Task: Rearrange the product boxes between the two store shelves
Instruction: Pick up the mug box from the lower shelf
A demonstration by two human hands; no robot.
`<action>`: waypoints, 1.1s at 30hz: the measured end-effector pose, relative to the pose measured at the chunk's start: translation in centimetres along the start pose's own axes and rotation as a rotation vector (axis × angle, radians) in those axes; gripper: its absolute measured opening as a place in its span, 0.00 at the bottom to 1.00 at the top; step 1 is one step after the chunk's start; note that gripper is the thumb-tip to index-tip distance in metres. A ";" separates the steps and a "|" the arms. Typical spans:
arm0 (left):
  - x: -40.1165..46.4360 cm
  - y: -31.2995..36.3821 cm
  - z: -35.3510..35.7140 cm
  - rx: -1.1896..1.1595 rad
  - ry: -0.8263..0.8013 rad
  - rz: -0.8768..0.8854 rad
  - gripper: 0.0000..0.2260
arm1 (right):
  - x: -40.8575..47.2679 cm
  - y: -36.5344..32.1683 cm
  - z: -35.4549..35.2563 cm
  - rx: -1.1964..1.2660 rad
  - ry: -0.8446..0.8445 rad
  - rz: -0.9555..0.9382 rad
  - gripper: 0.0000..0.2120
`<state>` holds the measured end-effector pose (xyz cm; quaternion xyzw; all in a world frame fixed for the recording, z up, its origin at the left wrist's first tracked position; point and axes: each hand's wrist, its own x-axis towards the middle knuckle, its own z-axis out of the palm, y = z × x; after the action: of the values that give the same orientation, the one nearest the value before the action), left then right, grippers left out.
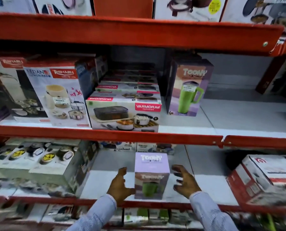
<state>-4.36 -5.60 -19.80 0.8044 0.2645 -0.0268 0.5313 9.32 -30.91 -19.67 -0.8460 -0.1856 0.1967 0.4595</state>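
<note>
Looking at red racking w/ two white shelves in view: upper shelf (238, 117) across the middle, lower shelf (105, 182) below it. Upper shelf, L to R: tall Rishabh lunch-set box (60, 97) at 9 o'clock, stack of flat Varmora boxes (124, 112) at centre, then an upright purple Toony tumbler box (188, 89) at 2 o'clock from the stack, apart from it. Lower shelf: cookware boxes (39, 164) at 8 o'clock, a red-and-white box (263, 177) at 4 o'clock, blurred. Between them, near the shelf's front edge at 6 o'clock, a second small Toony box (152, 175) stands upright, green mug on its front. My hands flank it, both spread wide, holding nothing: left hand (120, 185) w/ thumb touching or just beside the box's left face, can't tell which; right hand (186, 180) just beside the right face, fingers curled, a gap showing. Striped sleeves (99, 214) come up from bottom of frame.
</note>
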 end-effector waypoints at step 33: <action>-7.8 26.5 1.1 0.028 0.514 0.965 0.30 | -7.7 -17.1 -17.9 0.375 0.551 -0.736 0.18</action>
<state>1.24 -17.46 4.54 0.8220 -0.0136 0.4140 0.3908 9.54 -38.65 5.05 -0.6477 -0.3050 -0.1794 0.6747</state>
